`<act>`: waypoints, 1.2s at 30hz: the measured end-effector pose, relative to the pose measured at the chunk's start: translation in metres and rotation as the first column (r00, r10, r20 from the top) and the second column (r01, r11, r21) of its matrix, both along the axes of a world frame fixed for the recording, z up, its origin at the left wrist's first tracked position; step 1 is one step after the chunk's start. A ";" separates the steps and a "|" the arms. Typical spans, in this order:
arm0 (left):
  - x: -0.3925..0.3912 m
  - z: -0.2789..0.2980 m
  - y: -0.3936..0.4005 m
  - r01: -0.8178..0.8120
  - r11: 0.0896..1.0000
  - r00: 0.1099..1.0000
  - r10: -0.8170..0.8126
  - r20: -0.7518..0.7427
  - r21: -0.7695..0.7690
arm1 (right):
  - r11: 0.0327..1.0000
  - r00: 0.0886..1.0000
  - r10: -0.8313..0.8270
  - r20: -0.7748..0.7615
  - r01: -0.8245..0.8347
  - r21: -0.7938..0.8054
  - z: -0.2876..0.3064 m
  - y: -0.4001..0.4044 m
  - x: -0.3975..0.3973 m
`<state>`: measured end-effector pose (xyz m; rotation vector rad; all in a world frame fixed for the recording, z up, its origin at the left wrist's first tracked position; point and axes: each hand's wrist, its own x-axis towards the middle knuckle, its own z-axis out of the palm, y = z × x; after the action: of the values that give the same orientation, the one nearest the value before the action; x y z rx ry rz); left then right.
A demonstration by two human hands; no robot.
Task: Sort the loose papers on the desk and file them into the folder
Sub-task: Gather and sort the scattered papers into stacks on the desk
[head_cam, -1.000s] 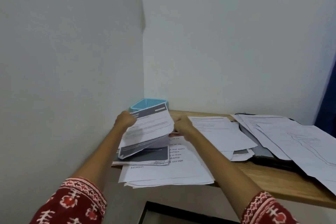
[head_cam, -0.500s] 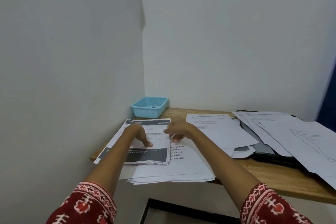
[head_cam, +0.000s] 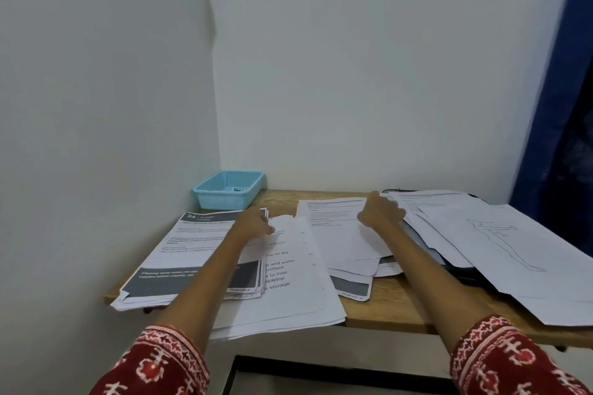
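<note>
Loose printed papers cover the wooden desk (head_cam: 393,303). At the left lies a stack of sheets with dark bands (head_cam: 199,244); my left hand (head_cam: 253,223) rests on its far right corner, fingers bent down at the edge of a white sheet. Under that stack lie large-type sheets (head_cam: 288,301) that overhang the front edge. My right hand (head_cam: 380,210) reaches over a text sheet (head_cam: 333,228) in the middle, fingers touching the papers at the right. There, a sheet with a figure drawing (head_cam: 513,250) and others cover a dark folder (head_cam: 462,274).
A light blue plastic basket (head_cam: 224,192) stands in the back left corner against the walls. A blue curtain (head_cam: 564,106) hangs at the right. Bare wood shows at the back middle and near the front edge.
The banded sheets I held up a second ago now lie flat on the left stack. My right hand has moved right to the middle and right papers, while my left hand shifted to the stack's corner.
</note>
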<state>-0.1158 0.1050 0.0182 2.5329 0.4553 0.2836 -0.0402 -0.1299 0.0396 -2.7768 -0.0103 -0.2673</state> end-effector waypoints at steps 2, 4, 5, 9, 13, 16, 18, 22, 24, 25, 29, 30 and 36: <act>0.013 -0.008 -0.014 0.025 0.999 0.998 -0.024 0.064 -0.020 | 0.991 0.995 -0.093 -0.032 0.089 -0.104 -0.004 -0.018 0.006; 0.024 -0.015 -0.030 0.051 0.997 0.991 -0.043 0.129 -0.057 | 0.984 0.991 -0.106 -0.076 0.094 -0.149 -0.007 -0.026 0.011; 0.028 -0.018 -0.038 0.063 0.995 0.987 -0.050 0.154 -0.077 | 0.985 0.992 -0.094 -0.086 0.080 -0.153 -0.009 -0.027 0.014; 0.043 -0.034 -0.063 0.045 0.995 0.979 -0.025 0.202 -0.093 | 0.986 0.996 -0.045 -0.081 0.032 -0.165 -0.010 -0.025 0.019; 0.049 -0.046 -0.069 -0.020 0.998 0.982 0.010 0.190 0.051 | 0.998 0.999 -0.020 -0.047 0.017 -0.066 -0.019 -0.019 0.027; 0.051 -0.046 -0.067 -0.011 0.998 0.982 -0.002 0.191 0.069 | 0.998 0.998 0.017 -0.055 -0.020 -0.060 -0.029 -0.013 0.034; 0.051 -0.047 -0.065 -0.006 0.997 0.982 -0.008 0.188 0.075 | 0.996 0.995 0.006 -0.098 -0.015 -0.091 -0.033 -0.009 0.037; 0.051 -0.048 -0.058 -0.004 0.997 0.983 -0.011 0.184 0.081 | 0.993 0.989 0.007 -0.151 -0.024 -0.114 -0.029 -0.008 0.047; 0.053 -0.050 -0.053 0.002 0.996 0.984 -0.019 0.178 0.094 | 0.994 0.989 0.012 -0.144 -0.027 -0.104 -0.027 -0.009 0.049; 0.054 -0.052 -0.050 0.006 0.995 0.984 -0.023 0.178 0.097 | 0.997 0.993 0.007 -0.117 -0.016 -0.074 -0.028 -0.010 0.050; 0.060 -0.053 -0.048 0.003 0.994 0.982 -0.024 0.186 0.111 | 0.999 0.999 -0.044 -0.032 0.044 0.027 -0.030 -0.010 0.053; 0.060 -0.052 -0.049 -0.001 0.993 0.982 -0.021 0.186 0.117 | 0.999 0.999 -0.039 -0.019 0.040 0.003 -0.029 -0.010 0.053; 0.058 -0.052 -0.052 -0.019 0.991 0.983 -0.005 0.182 0.131 | 0.990 1.000 -0.006 0.003 0.007 -0.143 -0.032 -0.010 0.049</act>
<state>-0.0583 0.0529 -0.0342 2.6034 0.3856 0.5595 0.0092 -0.1397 0.0072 -2.9195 -0.0218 -0.2824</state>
